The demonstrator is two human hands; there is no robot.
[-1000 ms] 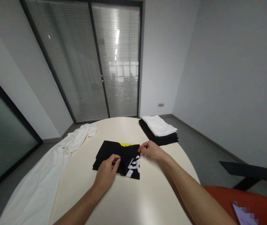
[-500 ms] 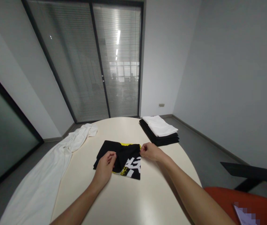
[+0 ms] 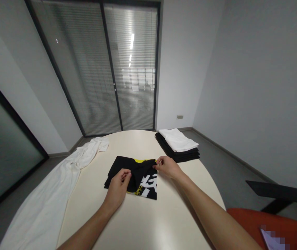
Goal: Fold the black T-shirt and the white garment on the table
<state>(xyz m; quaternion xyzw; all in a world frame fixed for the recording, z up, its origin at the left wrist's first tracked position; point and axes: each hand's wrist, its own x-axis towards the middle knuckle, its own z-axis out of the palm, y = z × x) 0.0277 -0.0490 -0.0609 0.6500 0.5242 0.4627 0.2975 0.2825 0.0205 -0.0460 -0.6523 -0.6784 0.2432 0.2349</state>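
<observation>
A black garment (image 3: 138, 172) with white and yellow print lies partly folded in the middle of the round cream table (image 3: 148, 222). My left hand (image 3: 118, 185) pinches a fold of it near its front left. At the garment's right far corner my right hand (image 3: 167, 167) pinches the cloth too. Between the two hands a flap of black cloth is lifted slightly off the printed layer.
A stack of folded clothes (image 3: 177, 145), white on top of black, sits at the table's far right edge. A long white garment (image 3: 59, 184) lies spread along the left side. An orange chair (image 3: 273, 225) stands at the lower right. Glass doors with blinds are behind.
Both hands lifted the black top layer and drew it back, which uncovered more of the white and yellow print. The left hand shifted slightly left.
</observation>
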